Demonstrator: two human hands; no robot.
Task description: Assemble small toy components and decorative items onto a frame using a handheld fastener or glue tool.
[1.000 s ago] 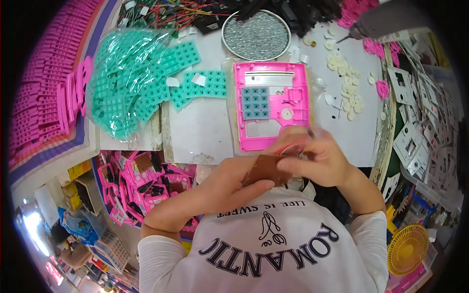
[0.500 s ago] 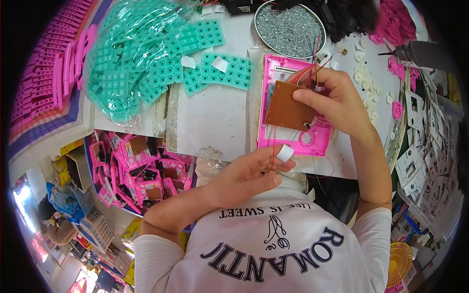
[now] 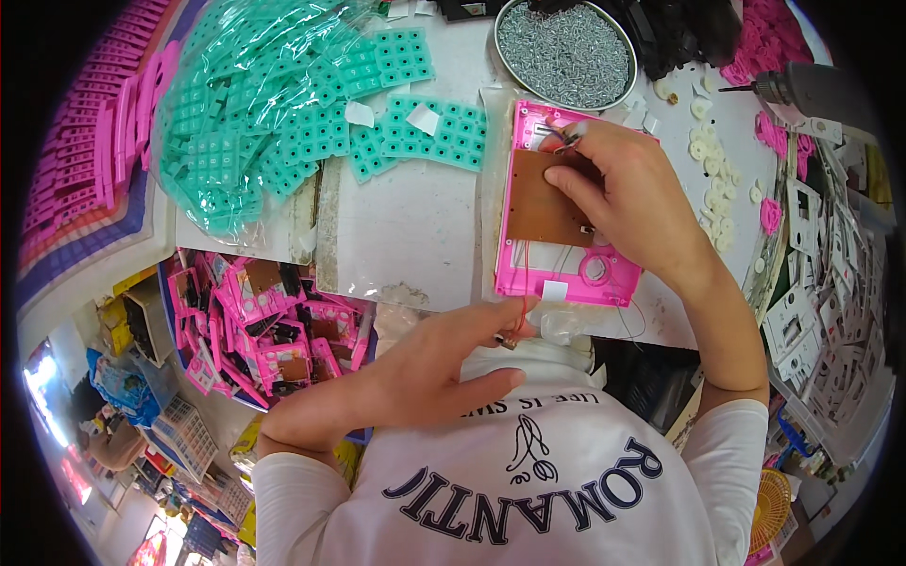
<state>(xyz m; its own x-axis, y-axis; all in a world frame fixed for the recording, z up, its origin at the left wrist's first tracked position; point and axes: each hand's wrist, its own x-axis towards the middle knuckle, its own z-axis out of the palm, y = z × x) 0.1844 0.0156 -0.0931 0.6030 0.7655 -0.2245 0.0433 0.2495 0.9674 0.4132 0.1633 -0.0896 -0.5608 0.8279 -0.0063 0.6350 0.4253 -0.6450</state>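
Note:
A brown circuit board (image 3: 547,203) lies over the open pink plastic casing (image 3: 514,275), its plain side up. My right hand (image 3: 628,184) is closed at the board's upper right, thumb on its face and fingers curled by the far edge, where short wires (image 3: 564,139) show. My left hand (image 3: 444,354) is at the casing's near edge, fingers stretched out and thumb apart. A white paper piece (image 3: 555,291) is just past its fingertips; whether it touches them I cannot tell. A red wire (image 3: 523,316) runs from the casing to a small metal part (image 3: 505,341) against the left fingers.
Bagged turquoise rubber keypads (image 3: 255,123) cover the table's left. A round tin of screws (image 3: 566,57) stands beyond the casing. White plastic discs (image 3: 714,179) and an electric screwdriver (image 3: 802,94) are on the right. Filled pink casings (image 3: 274,325) lie in a container at lower left.
My right hand has lowered the circuit board flatter onto the casing and moved slightly left. My left hand has drawn back toward me and left, its thumb spreading wider.

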